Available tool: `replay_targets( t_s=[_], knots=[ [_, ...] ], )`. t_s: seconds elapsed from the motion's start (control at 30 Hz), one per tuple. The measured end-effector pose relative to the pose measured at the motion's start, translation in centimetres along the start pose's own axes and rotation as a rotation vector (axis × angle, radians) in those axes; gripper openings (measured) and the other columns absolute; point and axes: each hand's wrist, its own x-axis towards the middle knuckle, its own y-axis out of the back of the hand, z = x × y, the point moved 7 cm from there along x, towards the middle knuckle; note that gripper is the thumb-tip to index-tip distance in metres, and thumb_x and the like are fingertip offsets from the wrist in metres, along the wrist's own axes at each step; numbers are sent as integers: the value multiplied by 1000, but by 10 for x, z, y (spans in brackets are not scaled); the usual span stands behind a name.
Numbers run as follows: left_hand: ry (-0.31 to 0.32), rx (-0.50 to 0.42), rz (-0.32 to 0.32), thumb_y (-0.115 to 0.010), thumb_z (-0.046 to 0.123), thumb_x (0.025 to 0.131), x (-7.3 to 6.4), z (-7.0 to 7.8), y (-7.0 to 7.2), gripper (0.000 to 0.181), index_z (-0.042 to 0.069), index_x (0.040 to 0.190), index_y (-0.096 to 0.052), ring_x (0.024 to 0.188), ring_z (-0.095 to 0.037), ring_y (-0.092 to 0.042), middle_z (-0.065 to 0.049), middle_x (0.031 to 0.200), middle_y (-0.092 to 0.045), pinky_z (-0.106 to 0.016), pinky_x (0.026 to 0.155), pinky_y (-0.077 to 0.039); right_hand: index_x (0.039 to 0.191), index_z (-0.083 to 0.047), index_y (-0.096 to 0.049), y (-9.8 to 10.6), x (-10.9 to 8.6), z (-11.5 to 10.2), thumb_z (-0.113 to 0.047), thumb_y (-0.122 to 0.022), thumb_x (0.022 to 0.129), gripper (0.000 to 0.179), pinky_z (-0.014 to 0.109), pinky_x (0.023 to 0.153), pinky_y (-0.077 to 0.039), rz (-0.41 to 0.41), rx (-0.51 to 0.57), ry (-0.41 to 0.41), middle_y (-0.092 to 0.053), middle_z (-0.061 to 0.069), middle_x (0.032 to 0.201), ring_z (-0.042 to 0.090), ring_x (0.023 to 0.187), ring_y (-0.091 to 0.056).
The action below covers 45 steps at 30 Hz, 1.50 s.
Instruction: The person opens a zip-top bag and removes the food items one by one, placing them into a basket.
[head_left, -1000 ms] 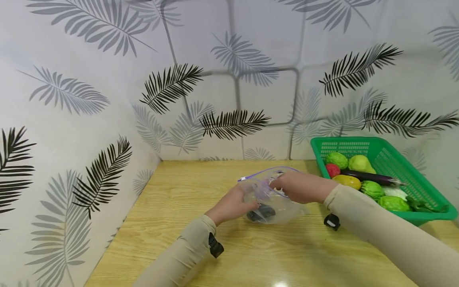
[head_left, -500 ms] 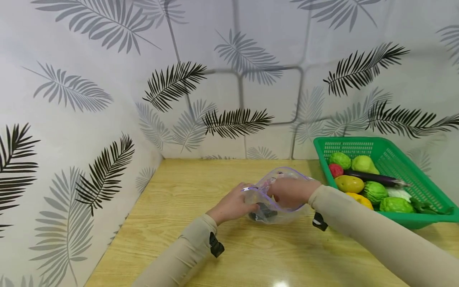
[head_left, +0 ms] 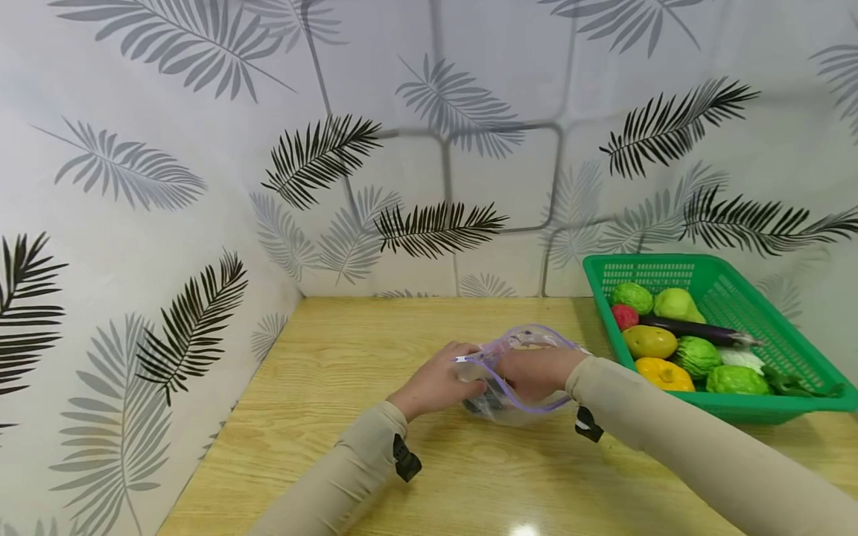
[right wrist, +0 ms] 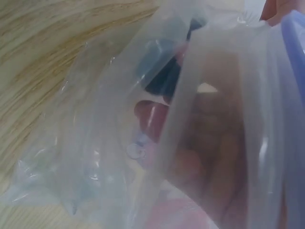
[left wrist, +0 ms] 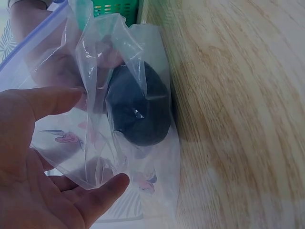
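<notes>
A clear zip bag (head_left: 529, 411) with a purple zip edge stands on the wooden table, its mouth spread. My left hand (head_left: 439, 381) grips the bag's left side, thumb on the near face and fingers behind. Inside lies a dark oval object (left wrist: 138, 105), seen through the plastic in the left wrist view; its kind is unclear. My right hand (head_left: 536, 371) reaches through the mouth into the bag, and its fingertips (left wrist: 108, 53) are close to the dark object. In the right wrist view its fingers are blurred by plastic, so whether they hold anything cannot be made out.
A green basket (head_left: 757, 298) at the right holds toy-like produce: an eggplant (head_left: 697, 330), a yellow pumpkin-shaped piece (head_left: 663, 374), a mango-like yellow piece (head_left: 649, 342) and several green ones. A leaf-patterned cloth (head_left: 415, 179) hangs behind the wooden table (head_left: 348, 357).
My right hand has moved from the bag's rim down and left, deeper inside. The bag's mouth has opened wider towards me. My left hand stays at the left side.
</notes>
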Motion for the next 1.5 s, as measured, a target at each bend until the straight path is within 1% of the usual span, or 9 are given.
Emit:
replay_targets(
  t_s=[0.27, 0.43, 0.53, 0.7, 0.77, 0.97, 1.17, 1.3, 1.5],
  knots=[
    [50, -31, 36, -68, 42, 95, 1, 0, 0, 59, 19, 146, -51, 135, -26, -49, -2, 146, -49, -47, 111, -41, 77, -21, -59, 14, -17, 2, -9, -68, 88, 19, 28, 62, -40, 105, -87, -85, -51, -12, 67, 9, 63, -45],
    [93, -29, 36, -65, 45, 96, 1, 1, 3, 57, 19, 146, -54, 144, -28, -41, -4, 159, -38, -48, 116, -36, 76, -15, -59, 38, -44, -7, -14, -75, 85, 18, 28, 59, -39, 202, -216, -75, -52, -7, 66, 10, 61, -44],
    [90, -24, 38, -65, 42, 96, 3, 3, 3, 53, 20, 144, -56, 143, -28, -42, -2, 158, -40, -48, 115, -37, 83, -11, -63, 55, -65, -13, -19, -78, 85, 17, 27, 59, -41, 246, -258, -100, -56, -5, 71, 10, 63, -47],
    [78, -6, 34, -64, 42, 97, 5, 4, 1, 52, 16, 142, -59, 143, -28, -43, -2, 157, -40, -47, 115, -37, 88, -12, -65, 79, -103, -11, -25, -79, 87, 19, 27, 60, -45, 287, -186, -178, -59, -4, 77, 9, 66, -51],
    [78, 3, 32, -63, 42, 97, 5, 4, 0, 50, 8, 133, -65, 143, -29, -42, -3, 158, -40, -47, 115, -37, 92, -12, -67, 87, -119, -6, -27, -79, 88, 19, 27, 60, -46, 318, -134, -193, -60, -5, 78, 8, 66, -51],
    [72, -1, 46, -64, 44, 96, 8, 6, 1, 50, 1, 120, -72, 143, -27, -42, -3, 157, -41, -45, 116, -37, 113, -7, -70, 104, -177, 19, -29, -75, 92, 31, 24, 60, -49, 406, 17, -270, -65, -9, 81, 3, 64, -54],
    [70, -46, 68, -65, 43, 96, 9, 7, 4, 48, 6, 126, -70, 145, -26, -40, 0, 157, -41, -45, 117, -36, 117, -2, -69, 90, -231, 63, -33, -73, 93, 39, 26, 64, -53, 443, 23, -403, -69, -11, 83, 0, 71, -61],
    [64, -68, 79, -65, 44, 96, 10, 6, 5, 50, 7, 130, -67, 144, -26, -42, 0, 157, -42, -47, 115, -38, 117, 4, -68, 61, -249, 98, -34, -71, 94, 44, 28, 62, -49, 347, 23, -471, -66, -10, 82, 1, 69, -56],
    [64, -57, 107, -65, 41, 96, 5, 2, 7, 51, 11, 137, -62, 142, -27, -44, -1, 154, -45, -47, 114, -39, 114, 5, -69, 22, -263, 134, -33, -72, 93, 43, 31, 62, -46, 198, 107, -499, -64, -4, 85, 8, 70, -53]
  ],
)
